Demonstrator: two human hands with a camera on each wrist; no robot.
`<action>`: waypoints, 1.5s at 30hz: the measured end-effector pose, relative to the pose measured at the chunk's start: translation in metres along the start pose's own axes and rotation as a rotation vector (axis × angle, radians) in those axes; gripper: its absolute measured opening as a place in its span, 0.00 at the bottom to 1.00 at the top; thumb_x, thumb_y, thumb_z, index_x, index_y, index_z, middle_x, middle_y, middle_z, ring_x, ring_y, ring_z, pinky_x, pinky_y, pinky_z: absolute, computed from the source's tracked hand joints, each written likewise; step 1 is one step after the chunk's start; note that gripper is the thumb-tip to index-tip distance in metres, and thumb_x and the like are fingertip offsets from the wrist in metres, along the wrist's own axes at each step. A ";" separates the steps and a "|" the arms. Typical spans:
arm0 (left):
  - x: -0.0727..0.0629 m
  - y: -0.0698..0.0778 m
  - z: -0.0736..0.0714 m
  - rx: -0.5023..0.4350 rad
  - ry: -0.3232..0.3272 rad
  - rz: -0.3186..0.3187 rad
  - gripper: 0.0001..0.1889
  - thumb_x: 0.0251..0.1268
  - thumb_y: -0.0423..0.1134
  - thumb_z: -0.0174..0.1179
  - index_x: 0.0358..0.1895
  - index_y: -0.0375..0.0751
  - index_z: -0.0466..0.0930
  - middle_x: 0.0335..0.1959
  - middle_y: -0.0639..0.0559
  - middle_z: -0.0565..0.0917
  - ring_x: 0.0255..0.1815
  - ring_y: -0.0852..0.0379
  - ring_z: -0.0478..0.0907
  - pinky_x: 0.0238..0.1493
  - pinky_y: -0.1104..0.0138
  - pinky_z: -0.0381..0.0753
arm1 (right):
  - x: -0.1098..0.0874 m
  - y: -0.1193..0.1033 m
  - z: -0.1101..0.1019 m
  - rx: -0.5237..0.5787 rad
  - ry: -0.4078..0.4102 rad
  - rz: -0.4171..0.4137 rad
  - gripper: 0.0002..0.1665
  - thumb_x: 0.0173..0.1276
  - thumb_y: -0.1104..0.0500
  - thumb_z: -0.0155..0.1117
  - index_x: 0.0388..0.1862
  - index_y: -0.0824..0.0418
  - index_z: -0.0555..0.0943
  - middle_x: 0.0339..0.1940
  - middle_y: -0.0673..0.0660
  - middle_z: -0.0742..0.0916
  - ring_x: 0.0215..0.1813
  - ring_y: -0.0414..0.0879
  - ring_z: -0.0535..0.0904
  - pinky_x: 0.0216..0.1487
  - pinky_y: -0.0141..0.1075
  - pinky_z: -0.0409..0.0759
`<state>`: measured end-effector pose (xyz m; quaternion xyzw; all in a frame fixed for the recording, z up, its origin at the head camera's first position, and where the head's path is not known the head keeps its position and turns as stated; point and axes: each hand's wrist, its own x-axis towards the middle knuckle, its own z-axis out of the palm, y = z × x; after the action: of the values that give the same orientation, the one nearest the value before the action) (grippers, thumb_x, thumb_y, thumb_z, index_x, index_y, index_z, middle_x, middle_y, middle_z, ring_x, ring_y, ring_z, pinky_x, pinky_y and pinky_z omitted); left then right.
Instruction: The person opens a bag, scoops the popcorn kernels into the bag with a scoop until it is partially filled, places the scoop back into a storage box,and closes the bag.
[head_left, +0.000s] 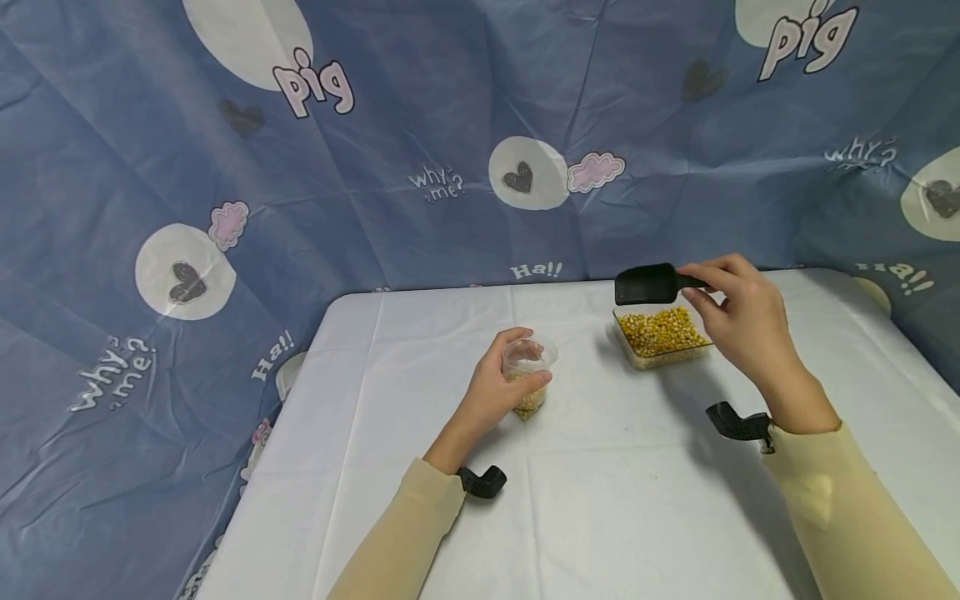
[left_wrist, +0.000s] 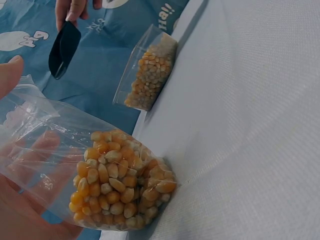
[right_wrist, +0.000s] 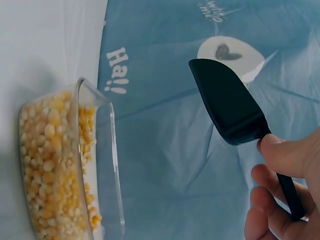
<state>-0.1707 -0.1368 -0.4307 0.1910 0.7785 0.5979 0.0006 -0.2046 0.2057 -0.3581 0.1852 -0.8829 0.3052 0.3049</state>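
Observation:
My left hand [head_left: 504, 379] holds a clear plastic bag [left_wrist: 122, 185] of corn kernels, fingers and thumb around its upper part. The bag's mouth gapes, and its bottom rests on the table. In my right hand [head_left: 750, 312] is a black scoop [head_left: 647, 284], gripped by its handle and raised above a clear rectangular container [head_left: 660, 360]. No kernels show on the scoop [right_wrist: 230, 102] in the right wrist view. Yellow corn kernels [head_left: 663, 331] fill much of the container, which stands to the right of the bag.
A white cloth [head_left: 420, 375] covers the table. Behind it hangs a blue printed curtain [head_left: 420, 233], close to the table's far edge. Black wrist cameras [head_left: 738, 422] sit on both wrists, below the hands.

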 end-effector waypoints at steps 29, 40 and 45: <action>0.002 0.000 0.001 0.006 -0.005 -0.024 0.34 0.66 0.37 0.68 0.72 0.44 0.64 0.60 0.41 0.79 0.64 0.45 0.73 0.68 0.45 0.63 | -0.008 0.028 0.006 -0.028 -0.214 0.144 0.17 0.68 0.66 0.69 0.55 0.60 0.86 0.45 0.60 0.82 0.41 0.55 0.79 0.35 0.48 0.68; 0.000 -0.004 0.000 0.001 -0.003 0.009 0.31 0.66 0.45 0.69 0.70 0.57 0.66 0.57 0.53 0.81 0.60 0.57 0.76 0.66 0.50 0.67 | -0.013 0.034 0.018 -0.061 -0.338 0.137 0.18 0.65 0.65 0.72 0.55 0.60 0.87 0.41 0.59 0.82 0.30 0.49 0.73 0.26 0.43 0.66; 0.000 -0.002 0.000 -0.010 -0.013 -0.008 0.32 0.67 0.42 0.68 0.71 0.53 0.65 0.59 0.49 0.80 0.61 0.53 0.76 0.65 0.47 0.68 | -0.013 0.035 0.019 -0.091 -0.366 0.150 0.18 0.65 0.65 0.73 0.55 0.60 0.87 0.38 0.59 0.82 0.26 0.48 0.70 0.24 0.43 0.65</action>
<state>-0.1710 -0.1375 -0.4325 0.1916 0.7764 0.6003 0.0088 -0.2206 0.2207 -0.3938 0.1573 -0.9479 0.2480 0.1239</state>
